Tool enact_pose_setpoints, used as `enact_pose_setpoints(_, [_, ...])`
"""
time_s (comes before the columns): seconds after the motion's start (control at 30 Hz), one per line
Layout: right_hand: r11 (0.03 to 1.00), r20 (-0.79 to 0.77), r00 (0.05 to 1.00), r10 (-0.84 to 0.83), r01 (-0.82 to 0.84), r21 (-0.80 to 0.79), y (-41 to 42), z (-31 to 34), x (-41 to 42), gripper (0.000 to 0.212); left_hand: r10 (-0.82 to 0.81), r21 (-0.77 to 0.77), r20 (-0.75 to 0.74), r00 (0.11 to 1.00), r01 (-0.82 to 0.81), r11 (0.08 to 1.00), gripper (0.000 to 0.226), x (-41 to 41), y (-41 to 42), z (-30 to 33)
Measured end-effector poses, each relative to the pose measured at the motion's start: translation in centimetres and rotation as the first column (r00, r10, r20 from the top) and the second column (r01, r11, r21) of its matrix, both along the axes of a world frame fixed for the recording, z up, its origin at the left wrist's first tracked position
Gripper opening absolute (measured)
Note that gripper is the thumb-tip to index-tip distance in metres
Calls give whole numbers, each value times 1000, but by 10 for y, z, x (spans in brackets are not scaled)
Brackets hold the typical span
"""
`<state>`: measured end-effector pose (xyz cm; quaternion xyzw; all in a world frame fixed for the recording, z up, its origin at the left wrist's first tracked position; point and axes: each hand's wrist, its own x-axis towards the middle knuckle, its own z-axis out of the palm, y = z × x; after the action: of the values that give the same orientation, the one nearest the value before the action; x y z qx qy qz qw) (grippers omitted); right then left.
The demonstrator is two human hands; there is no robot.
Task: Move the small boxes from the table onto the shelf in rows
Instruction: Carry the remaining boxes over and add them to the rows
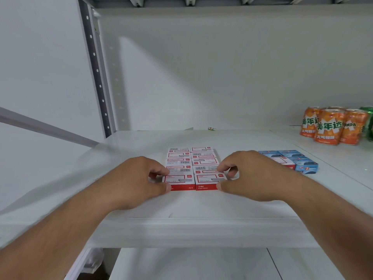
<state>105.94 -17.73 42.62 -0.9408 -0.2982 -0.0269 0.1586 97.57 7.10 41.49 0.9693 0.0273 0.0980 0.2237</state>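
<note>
Both forearms reach in from the bottom corners over the front edge of the shelf (pixel 201 231), and each hand is closed on one small box in the front row. On the left hand (pixel 133 182), the thumb presses the red front face of the left front box (pixel 178 181) while the curled fingers sit on its outer side and top. On the right hand (pixel 248 174), the thumb meets the front of the right front box (pixel 207 180) and the fingers bend over its outer top corner. These two boxes touch each other and butt against the rows of red and white boxes (pixel 192 158) behind them, a block two wide running back toward the rear wall.

The main risk I see is pushing too hard: a shove from the thumbs would travel through the whole block and skew the rows behind, since nothing braces them from the back. Uneven pressure from one hand could turn a front box and open a gap down the middle. Letting go carelessly could drag a box forward toward the front edge.

Toward the right edge, a cluster of blue boxes (pixel 296 160) lies just beside the right hand, so a wide swing of that wrist might knock them. Orange cans (pixel 331 126) stand near the back right corner, well apart. No table shows, so how many boxes remain I cannot tell
</note>
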Motion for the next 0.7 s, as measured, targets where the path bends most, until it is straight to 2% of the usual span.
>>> enact_pose_setpoints(0.7, [1000,-13,1000,-3,3,-4,6,-4,1,31,-26,-11,41,999,27,1000,26,1,-1,-4])
